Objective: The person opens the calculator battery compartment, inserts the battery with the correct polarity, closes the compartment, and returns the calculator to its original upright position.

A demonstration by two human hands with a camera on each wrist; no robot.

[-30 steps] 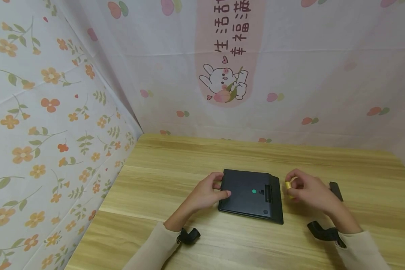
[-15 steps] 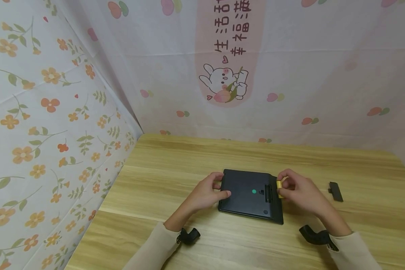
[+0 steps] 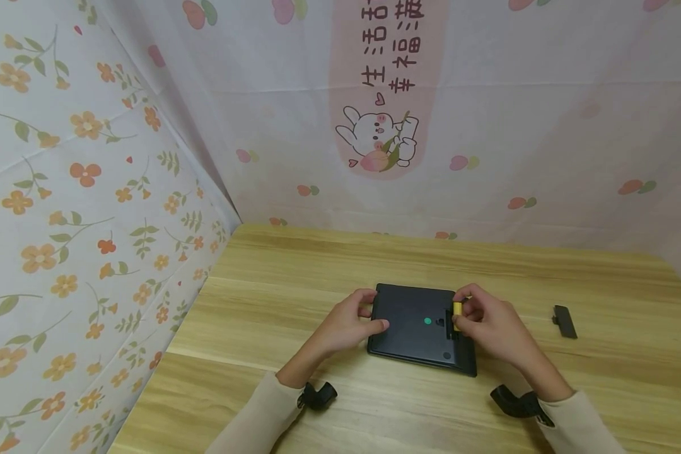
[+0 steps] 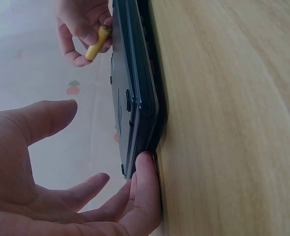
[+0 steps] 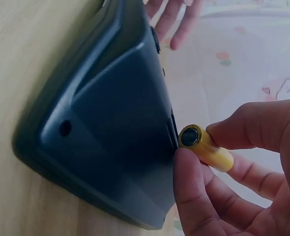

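A black desk calculator (image 3: 405, 321) lies back side up on the wooden table, its battery slot (image 3: 449, 325) uncovered near the right end. My left hand (image 3: 346, 323) is at its left edge. In the left wrist view a fingertip touches the calculator's side, while the thumb stands apart from it. Between thumb and fingers my right hand (image 3: 490, 321) pinches a yellow battery (image 5: 209, 147), close over the slot's right side. The battery's dark end shows in the right wrist view.
A small black battery cover (image 3: 565, 321) lies on the table (image 3: 618, 372) to the right of my right hand. Behind the table hangs a printed curtain (image 3: 261, 126), with a flowered one (image 3: 91, 252) on the left.
My right hand has carried the battery leftward, from beside the calculator to over its battery slot. The left hand and the calculator have stayed in place.
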